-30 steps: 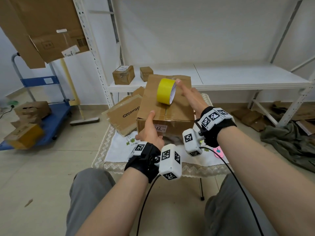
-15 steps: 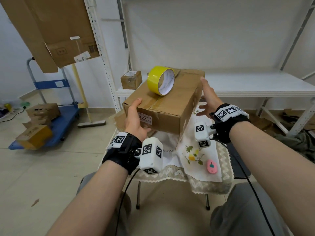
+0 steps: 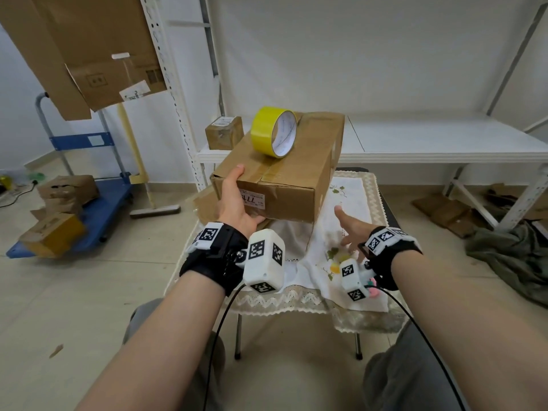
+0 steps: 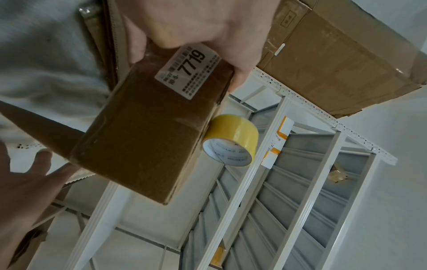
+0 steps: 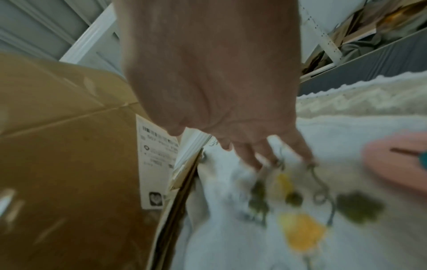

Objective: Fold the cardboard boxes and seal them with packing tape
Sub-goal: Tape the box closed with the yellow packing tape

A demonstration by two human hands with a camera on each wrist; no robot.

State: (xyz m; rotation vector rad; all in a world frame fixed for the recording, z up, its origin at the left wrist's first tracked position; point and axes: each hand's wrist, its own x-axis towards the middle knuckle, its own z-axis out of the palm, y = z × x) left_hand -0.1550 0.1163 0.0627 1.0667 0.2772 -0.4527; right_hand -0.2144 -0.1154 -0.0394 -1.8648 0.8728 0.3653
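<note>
A sealed brown cardboard box (image 3: 284, 173) with a white label hangs lifted above the small table, tilted. My left hand (image 3: 234, 200) grips its near left corner, thumb on top and fingers underneath; the left wrist view shows the same box (image 4: 148, 131) and hand (image 4: 196, 32). A yellow tape roll (image 3: 274, 132) stands on edge on the box top, also seen as the tape roll (image 4: 231, 140). My right hand (image 3: 348, 229) is off the box, fingers spread over the embroidered tablecloth (image 3: 350, 197). In the right wrist view the hand (image 5: 219, 91) hovers beside the box (image 5: 69, 164).
A flattened box (image 3: 204, 203) lies on the table under the lifted one. A pink object (image 5: 397, 160) rests on the cloth by my right wrist. A small box (image 3: 224, 137) sits on the white shelf (image 3: 430, 137). A blue cart (image 3: 89, 209) with boxes stands left.
The box has been lifted off the table and turned, with the tape roll riding on top. My right hand let go of the box's far side and dropped toward the tablecloth.
</note>
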